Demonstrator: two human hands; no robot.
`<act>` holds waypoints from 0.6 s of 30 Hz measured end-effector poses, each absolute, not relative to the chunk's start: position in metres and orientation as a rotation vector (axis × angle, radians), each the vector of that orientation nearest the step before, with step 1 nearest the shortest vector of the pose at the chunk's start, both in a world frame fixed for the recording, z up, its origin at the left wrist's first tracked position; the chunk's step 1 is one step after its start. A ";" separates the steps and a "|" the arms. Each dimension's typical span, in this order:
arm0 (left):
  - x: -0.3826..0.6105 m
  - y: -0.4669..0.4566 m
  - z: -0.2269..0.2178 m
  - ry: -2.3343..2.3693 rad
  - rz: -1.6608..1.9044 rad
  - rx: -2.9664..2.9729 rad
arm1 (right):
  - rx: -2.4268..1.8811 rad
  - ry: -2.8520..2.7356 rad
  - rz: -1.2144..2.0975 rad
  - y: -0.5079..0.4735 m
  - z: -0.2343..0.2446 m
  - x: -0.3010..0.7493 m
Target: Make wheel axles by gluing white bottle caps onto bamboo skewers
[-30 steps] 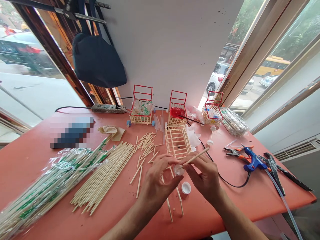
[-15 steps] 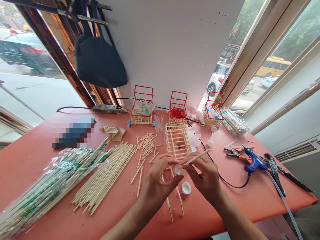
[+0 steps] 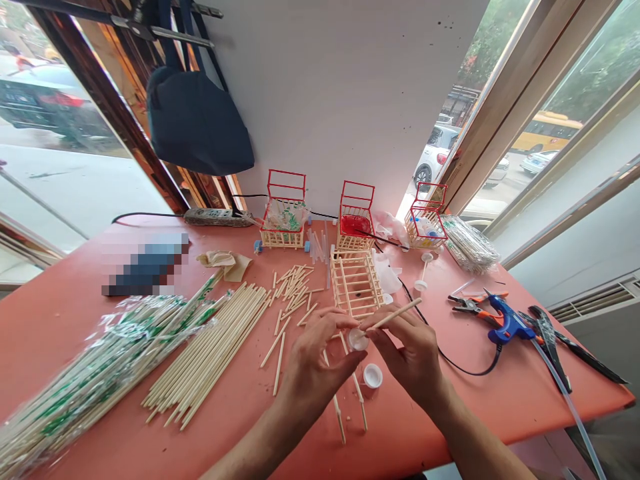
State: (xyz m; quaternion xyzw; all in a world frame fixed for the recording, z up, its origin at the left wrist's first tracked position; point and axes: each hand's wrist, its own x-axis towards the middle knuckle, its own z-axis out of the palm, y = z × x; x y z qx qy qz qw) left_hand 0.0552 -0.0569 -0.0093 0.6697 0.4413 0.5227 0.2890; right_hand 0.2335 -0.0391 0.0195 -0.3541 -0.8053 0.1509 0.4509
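My left hand [image 3: 323,353] is closed, pinching a small white bottle cap [image 3: 357,340] between thumb and fingers. My right hand [image 3: 407,343] grips a short wooden stick [image 3: 395,315], whose lower end meets the inside of the cap. Another white cap [image 3: 373,376] lies on the table just below my hands. Under and beside my left hand are two long sticks with crosspieces [image 3: 361,400]. Right behind my hands stands a slatted stick frame [image 3: 356,283], partly covered by my fingers.
Loose cut sticks [image 3: 295,290] and a row of long sticks [image 3: 210,353] lie left, beside bagged sticks [image 3: 110,360]. Small carts with red handles [image 3: 283,220] stand at the back. A blue glue gun [image 3: 507,323] and pliers [image 3: 470,305] lie right, with a black cable [image 3: 465,372] nearby.
Almost nothing differs. Both hands keep the cap and stick together in the same place; the view has shifted very slightly.
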 end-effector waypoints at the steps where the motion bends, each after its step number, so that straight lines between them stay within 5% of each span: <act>1: 0.055 -0.057 -0.009 1.176 1.394 1.785 | -0.870 -1.990 0.372 -0.039 0.019 0.234; 18: 0.055 -0.057 -0.011 1.165 1.394 1.779 | -0.856 -1.985 0.380 -0.039 0.017 0.234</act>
